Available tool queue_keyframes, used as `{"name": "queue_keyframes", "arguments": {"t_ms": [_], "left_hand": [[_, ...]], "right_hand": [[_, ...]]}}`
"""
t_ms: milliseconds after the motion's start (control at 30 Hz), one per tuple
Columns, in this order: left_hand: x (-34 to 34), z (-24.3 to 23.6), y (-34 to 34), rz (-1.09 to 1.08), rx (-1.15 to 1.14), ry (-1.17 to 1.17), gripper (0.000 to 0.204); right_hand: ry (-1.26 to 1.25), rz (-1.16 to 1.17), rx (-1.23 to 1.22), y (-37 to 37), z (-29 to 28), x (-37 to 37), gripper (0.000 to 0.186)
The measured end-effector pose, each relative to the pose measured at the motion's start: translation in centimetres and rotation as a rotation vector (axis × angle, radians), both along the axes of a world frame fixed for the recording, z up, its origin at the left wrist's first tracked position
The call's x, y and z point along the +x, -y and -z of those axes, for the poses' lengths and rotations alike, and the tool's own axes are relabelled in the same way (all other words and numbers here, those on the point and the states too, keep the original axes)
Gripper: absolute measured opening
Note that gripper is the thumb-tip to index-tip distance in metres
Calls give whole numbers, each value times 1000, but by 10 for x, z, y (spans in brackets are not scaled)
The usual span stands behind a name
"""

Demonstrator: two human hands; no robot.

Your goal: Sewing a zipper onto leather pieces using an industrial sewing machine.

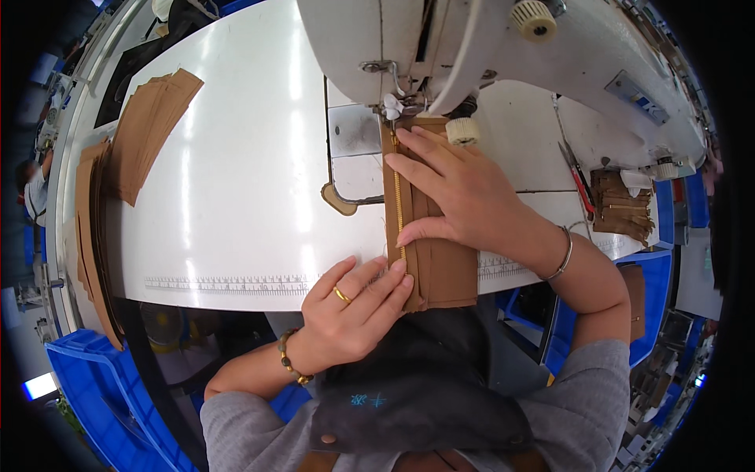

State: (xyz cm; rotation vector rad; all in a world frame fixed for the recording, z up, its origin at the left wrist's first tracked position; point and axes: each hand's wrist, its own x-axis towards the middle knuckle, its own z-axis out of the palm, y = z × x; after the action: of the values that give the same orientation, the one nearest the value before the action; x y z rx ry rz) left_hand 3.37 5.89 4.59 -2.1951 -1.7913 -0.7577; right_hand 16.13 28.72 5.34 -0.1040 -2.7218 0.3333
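A brown panel (454, 267) with a gold-toothed zipper (399, 197) along its left side lies on the white table, its far end at the sewing machine's presser foot (395, 126). My right hand (460, 189) rests palm down on it, fingers stretched toward the presser foot and thumb apart on the zipper. At the near end my left hand (354, 307) has its thumb and forefinger close together on the zipper and the panel's left edge. The other left fingers curl beside the panel over the table. The needle tip is hard to make out.
The white sewing machine head (385, 39) overhangs the far side. Stacked brown pieces (149, 130) lie at the left. Red-handled scissors (580, 182) and brown zippered pieces (621, 206) sit at the right. Blue bins (110, 401) stand below the table; a printed ruler (228, 283) follows its near edge.
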Motion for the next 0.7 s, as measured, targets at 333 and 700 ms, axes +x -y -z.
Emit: {"name": "queue_keyframes", "arguments": {"t_ms": [333, 700], "left_hand": [[3, 4, -1, -1, 75, 26, 31], [3, 16, 10, 10, 95, -17, 32]], "right_hand": [[90, 19, 64, 0, 1, 2, 93], [73, 12, 126, 2, -2, 2, 100]]}}
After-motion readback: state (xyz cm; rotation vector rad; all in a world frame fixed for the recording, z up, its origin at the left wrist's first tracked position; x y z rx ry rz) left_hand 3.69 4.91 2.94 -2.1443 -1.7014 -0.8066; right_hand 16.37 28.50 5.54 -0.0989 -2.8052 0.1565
